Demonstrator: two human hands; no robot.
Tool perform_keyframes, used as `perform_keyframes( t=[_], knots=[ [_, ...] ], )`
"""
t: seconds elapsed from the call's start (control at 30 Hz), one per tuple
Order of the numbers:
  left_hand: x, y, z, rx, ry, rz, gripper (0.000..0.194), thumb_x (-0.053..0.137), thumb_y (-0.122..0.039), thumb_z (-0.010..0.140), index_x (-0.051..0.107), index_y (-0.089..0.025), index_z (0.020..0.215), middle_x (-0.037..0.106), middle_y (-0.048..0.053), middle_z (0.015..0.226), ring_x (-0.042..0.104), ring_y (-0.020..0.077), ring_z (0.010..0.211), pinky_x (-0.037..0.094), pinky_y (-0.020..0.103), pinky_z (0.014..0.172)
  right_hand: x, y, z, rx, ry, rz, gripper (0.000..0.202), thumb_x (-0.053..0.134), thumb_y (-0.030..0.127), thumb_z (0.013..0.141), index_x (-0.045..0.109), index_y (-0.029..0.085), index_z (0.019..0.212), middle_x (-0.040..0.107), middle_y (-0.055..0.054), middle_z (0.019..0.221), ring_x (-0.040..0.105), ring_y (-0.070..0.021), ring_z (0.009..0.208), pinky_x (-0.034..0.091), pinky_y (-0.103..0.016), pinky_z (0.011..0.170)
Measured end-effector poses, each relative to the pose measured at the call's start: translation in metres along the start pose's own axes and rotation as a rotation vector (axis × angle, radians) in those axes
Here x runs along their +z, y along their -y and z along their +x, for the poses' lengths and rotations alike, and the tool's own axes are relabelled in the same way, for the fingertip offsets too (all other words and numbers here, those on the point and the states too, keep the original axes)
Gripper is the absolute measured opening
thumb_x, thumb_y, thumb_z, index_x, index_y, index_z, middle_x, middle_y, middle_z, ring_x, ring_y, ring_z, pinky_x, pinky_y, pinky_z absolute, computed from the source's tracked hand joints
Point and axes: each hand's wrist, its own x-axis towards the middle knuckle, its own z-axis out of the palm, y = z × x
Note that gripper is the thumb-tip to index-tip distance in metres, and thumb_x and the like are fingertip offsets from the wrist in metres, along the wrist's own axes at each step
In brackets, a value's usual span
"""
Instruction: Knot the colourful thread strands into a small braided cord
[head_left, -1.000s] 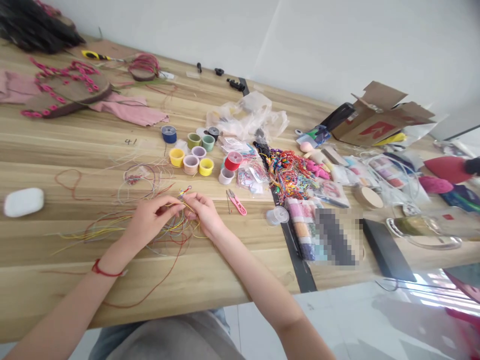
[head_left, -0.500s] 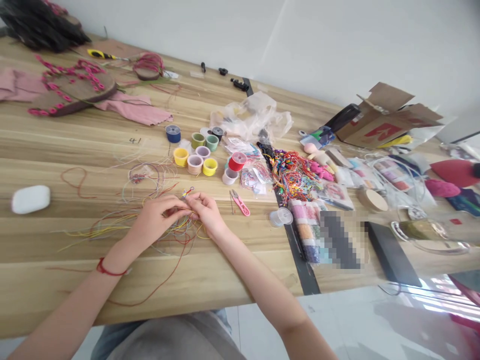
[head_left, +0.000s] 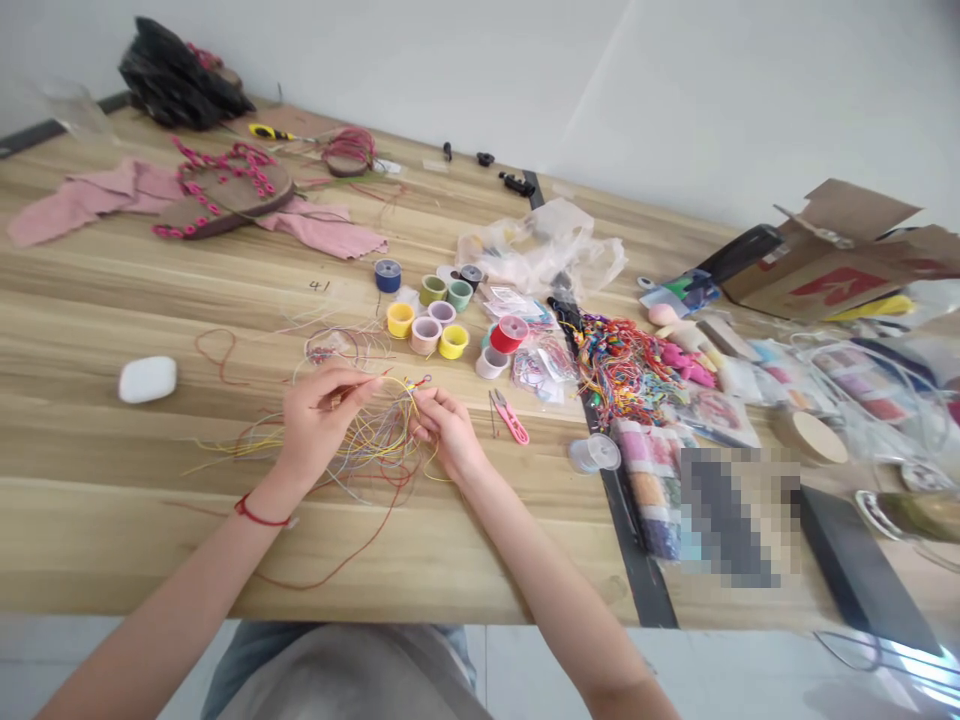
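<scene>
My left hand (head_left: 319, 415), with a red string round its wrist, pinches a thin strand between thumb and fingertips. Just to its right, my right hand (head_left: 448, 428) is closed on the top of a bundle of colored cords (head_left: 382, 430), where small blue and yellow bits show at its fingertips. A yellow strand arches between the two hands. Loose red, yellow and grey ends spread over the table beneath and left of my hands. Pink thread snips (head_left: 511, 417) lie right of my right hand.
Several thread spools (head_left: 426, 334) stand beyond my hands. A white case (head_left: 148, 380) lies at the left. Tangled bright cords (head_left: 626, 365), bead packs (head_left: 651, 490) and a cardboard box (head_left: 840, 265) are at the right. Pink cloth (head_left: 330, 228) lies behind.
The view has shifted left, so the table items appear farther right. My left hand has moved away from my right, widening the gap, and a yellow strand now arches between them.
</scene>
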Motion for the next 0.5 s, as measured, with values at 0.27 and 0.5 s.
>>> perform_keyframes(
  t=[0.27,0.5],
  knots=[
    [-0.0040,-0.0087,-0.0011,0.190,0.030,0.059,0.005,0.074,-0.018,0.083,0.075,-0.023,0.084,0.072,-0.001,0.078,0.061,0.0107,0.068,0.047,0.024,0.059,-0.0007,0.0016,-0.0016,0.011,0.002,-0.008,0.030,0.078,0.037,0.066,0.053,0.020,0.069,0.026,0.013,0.044,0.027,-0.0060,0.042,0.022,-0.024,0.047],
    [-0.0035,-0.0084,-0.0019,0.091,0.029,0.020,0.007,0.074,-0.029,0.083,0.076,-0.023,0.080,0.072,0.000,0.077,0.062,0.0124,0.069,0.049,0.026,0.059,-0.0029,0.0016,-0.0021,0.029,-0.018,-0.033,0.031,0.078,0.039,0.066,0.054,0.021,0.070,0.026,0.012,0.045,0.029,-0.0075,0.042,0.024,-0.024,0.046]
  ],
)
